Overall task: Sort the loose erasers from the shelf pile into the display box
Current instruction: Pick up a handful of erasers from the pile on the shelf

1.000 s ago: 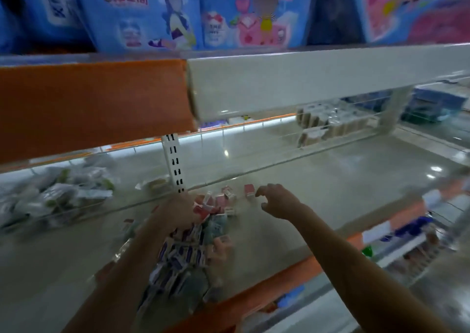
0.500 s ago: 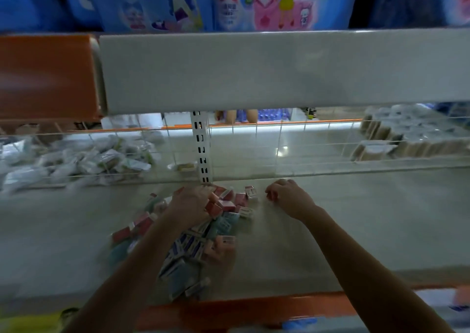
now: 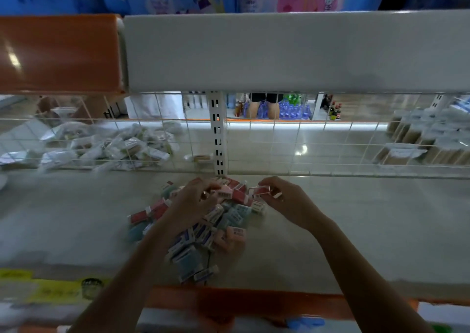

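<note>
At centre frame the heap of small red, teal and pink paper-sleeved erasers (image 3: 203, 220) lies on the grey shelf (image 3: 356, 231); the right hand (image 3: 287, 200) pinches 1 red eraser (image 3: 260, 190) at its upper-right edge, the left hand (image 3: 195, 200) curls over its top, holding pieces.

A pile of small erasers (image 3: 203, 225) lies on the grey shelf (image 3: 356, 231), near the wire back. They are little blocks in red, pink, blue and pale green, each with a white paper label. They lie mixed up, tipped every which way. One red eraser (image 3: 262, 190) is lifted just above the far edge of the pile.
</note>
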`<state>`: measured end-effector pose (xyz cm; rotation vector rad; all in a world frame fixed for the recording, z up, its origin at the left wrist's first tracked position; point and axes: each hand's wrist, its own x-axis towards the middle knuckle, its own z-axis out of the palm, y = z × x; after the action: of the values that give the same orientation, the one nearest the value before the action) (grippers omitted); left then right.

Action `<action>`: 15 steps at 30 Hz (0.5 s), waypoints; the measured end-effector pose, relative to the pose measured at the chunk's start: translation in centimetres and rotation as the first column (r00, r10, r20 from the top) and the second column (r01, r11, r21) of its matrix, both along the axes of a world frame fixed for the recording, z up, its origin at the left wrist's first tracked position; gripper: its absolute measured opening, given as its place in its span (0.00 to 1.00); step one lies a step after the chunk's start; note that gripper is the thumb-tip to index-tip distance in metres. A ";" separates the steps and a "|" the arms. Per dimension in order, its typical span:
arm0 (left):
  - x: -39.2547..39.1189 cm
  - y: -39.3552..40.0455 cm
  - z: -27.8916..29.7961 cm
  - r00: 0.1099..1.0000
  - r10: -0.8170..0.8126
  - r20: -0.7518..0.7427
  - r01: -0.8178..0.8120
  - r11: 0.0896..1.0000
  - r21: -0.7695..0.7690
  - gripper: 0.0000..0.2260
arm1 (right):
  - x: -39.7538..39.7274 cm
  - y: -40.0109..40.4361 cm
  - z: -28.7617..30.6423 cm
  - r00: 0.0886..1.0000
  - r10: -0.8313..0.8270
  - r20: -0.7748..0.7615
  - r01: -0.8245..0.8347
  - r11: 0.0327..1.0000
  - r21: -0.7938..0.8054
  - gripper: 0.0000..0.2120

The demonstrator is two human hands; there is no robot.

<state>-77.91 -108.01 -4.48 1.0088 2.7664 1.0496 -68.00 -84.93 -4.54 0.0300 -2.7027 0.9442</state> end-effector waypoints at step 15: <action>2.9 -14.3 2.4 0.885 0.182 0.428 -0.353 0.862 0.364 0.09 | -3.7 -15.5 3.6 0.962 0.273 0.013 -0.213 0.778 -0.590 0.06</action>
<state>-74.98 -122.36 -2.11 0.3525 2.4416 1.7463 -71.72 -100.44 -0.93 0.2199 -2.3983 1.8709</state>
